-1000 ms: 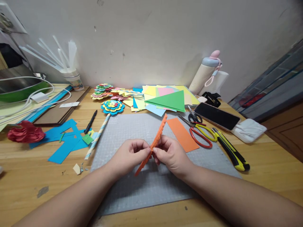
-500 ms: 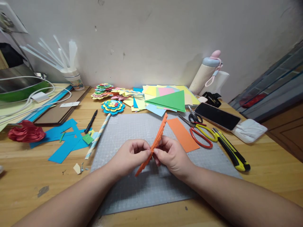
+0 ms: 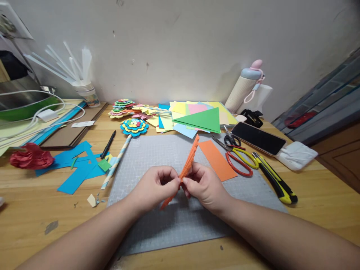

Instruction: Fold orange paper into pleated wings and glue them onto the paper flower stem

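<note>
Both hands pinch a narrow strip of pleated orange paper (image 3: pixel 191 154) at its middle, above a grey cutting mat (image 3: pixel 157 232). The strip slants, its upper end away from me and its lower end near me. My left hand (image 3: pixel 157 185) is closed on it from the left, thumb against the folds. From the right, my right hand (image 3: pixel 205 187) is closed on it too, with some fingers hidden behind. A flat orange paper piece (image 3: pixel 218 161) lies on the mat beyond my right hand. Scissors with red and yellow handles (image 3: pixel 239 165) rest beside that piece.
A yellow-black utility knife (image 3: pixel 274 178), a phone (image 3: pixel 258 138) and small black scissors (image 3: pixel 232 140) lie right. Coloured paper sheets (image 3: pixel 202 119) are stacked at the back. Left are a paper flower (image 3: pixel 134 127) on a striped stick, a black pen (image 3: pixel 108 144) and blue scraps (image 3: pixel 74 180).
The pleated strip has shifted slightly between my fingertips, its folds turned a little. Both hands stay in nearly the same place, and the things on the table have not moved.
</note>
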`<action>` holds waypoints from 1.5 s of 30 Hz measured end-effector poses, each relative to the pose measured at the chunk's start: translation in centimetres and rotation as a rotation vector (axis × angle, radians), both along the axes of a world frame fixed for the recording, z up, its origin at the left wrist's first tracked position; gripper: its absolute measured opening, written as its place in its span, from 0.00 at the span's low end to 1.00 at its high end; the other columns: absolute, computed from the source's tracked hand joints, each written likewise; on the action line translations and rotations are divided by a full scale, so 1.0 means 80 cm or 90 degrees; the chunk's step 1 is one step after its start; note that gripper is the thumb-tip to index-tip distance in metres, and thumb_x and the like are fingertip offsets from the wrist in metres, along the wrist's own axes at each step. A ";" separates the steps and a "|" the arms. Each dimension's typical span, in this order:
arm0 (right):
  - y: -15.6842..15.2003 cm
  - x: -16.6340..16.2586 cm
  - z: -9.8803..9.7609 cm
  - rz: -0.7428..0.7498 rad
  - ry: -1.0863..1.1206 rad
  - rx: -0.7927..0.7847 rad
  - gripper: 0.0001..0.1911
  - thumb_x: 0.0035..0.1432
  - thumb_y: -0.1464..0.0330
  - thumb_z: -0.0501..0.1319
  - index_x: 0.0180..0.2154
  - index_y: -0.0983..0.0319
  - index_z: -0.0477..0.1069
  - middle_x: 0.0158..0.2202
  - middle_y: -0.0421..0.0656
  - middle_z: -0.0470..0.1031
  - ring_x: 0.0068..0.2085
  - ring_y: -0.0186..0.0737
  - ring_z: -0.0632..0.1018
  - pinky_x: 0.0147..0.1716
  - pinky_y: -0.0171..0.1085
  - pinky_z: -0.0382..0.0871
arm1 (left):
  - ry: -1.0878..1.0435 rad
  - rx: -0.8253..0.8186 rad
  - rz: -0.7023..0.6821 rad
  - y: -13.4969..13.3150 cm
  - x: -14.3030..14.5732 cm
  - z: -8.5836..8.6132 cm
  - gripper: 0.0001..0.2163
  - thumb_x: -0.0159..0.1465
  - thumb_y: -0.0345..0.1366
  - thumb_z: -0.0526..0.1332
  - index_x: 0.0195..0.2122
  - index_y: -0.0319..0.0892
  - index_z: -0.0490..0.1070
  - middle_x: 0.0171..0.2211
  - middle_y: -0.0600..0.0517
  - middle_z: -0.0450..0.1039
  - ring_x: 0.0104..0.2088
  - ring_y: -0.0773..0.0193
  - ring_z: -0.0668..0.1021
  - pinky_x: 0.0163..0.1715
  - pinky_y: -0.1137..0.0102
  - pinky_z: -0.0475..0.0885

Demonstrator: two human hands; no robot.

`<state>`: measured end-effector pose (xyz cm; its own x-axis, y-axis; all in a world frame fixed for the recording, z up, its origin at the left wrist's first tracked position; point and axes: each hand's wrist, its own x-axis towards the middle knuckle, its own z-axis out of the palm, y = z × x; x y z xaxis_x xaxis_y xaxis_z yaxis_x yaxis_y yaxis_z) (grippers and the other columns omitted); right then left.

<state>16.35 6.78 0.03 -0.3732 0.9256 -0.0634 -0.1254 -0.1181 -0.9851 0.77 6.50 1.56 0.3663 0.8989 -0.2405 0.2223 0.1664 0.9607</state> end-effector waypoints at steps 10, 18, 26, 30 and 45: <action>-0.010 -0.003 0.002 -0.036 -0.021 0.044 0.06 0.45 0.72 0.59 0.29 0.62 0.64 0.24 0.36 0.67 0.23 0.29 0.67 0.22 0.31 0.62 | 0.299 0.372 0.039 -0.023 0.004 0.014 0.07 0.56 0.34 0.56 0.22 0.41 0.66 0.23 0.54 0.70 0.26 0.65 0.70 0.28 0.69 0.62; -0.015 -0.004 0.005 -0.055 0.015 0.010 0.06 0.46 0.69 0.61 0.28 0.62 0.64 0.22 0.35 0.66 0.20 0.27 0.65 0.19 0.30 0.61 | 0.219 0.371 0.026 -0.024 0.004 0.017 0.08 0.59 0.34 0.55 0.24 0.41 0.67 0.24 0.53 0.70 0.28 0.65 0.71 0.31 0.68 0.63; -0.011 -0.003 0.003 -0.061 0.037 -0.009 0.06 0.47 0.68 0.62 0.27 0.63 0.66 0.21 0.35 0.67 0.19 0.26 0.65 0.17 0.29 0.60 | -0.167 -0.008 -0.002 -0.011 0.009 0.013 0.10 0.58 0.41 0.60 0.24 0.40 0.65 0.20 0.56 0.71 0.23 0.71 0.71 0.26 0.74 0.65; -0.011 -0.003 0.003 -0.071 0.029 -0.017 0.07 0.47 0.68 0.63 0.27 0.62 0.65 0.20 0.34 0.66 0.18 0.26 0.65 0.16 0.29 0.60 | -0.180 -0.014 -0.005 -0.010 0.009 0.012 0.11 0.58 0.40 0.61 0.24 0.40 0.65 0.21 0.56 0.71 0.24 0.71 0.72 0.28 0.74 0.67; -0.008 -0.001 0.000 -0.052 0.045 -0.033 0.09 0.48 0.66 0.63 0.28 0.62 0.64 0.19 0.34 0.66 0.17 0.26 0.65 0.16 0.29 0.60 | -0.182 -0.040 -0.005 -0.009 0.008 0.012 0.14 0.58 0.45 0.60 0.24 0.40 0.66 0.20 0.54 0.72 0.22 0.69 0.72 0.26 0.72 0.67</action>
<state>16.24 6.12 0.05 -0.3014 0.9494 -0.0881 -0.2063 -0.1552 -0.9661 1.43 5.79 2.49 0.4342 0.8825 -0.1809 -0.0550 0.2264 0.9725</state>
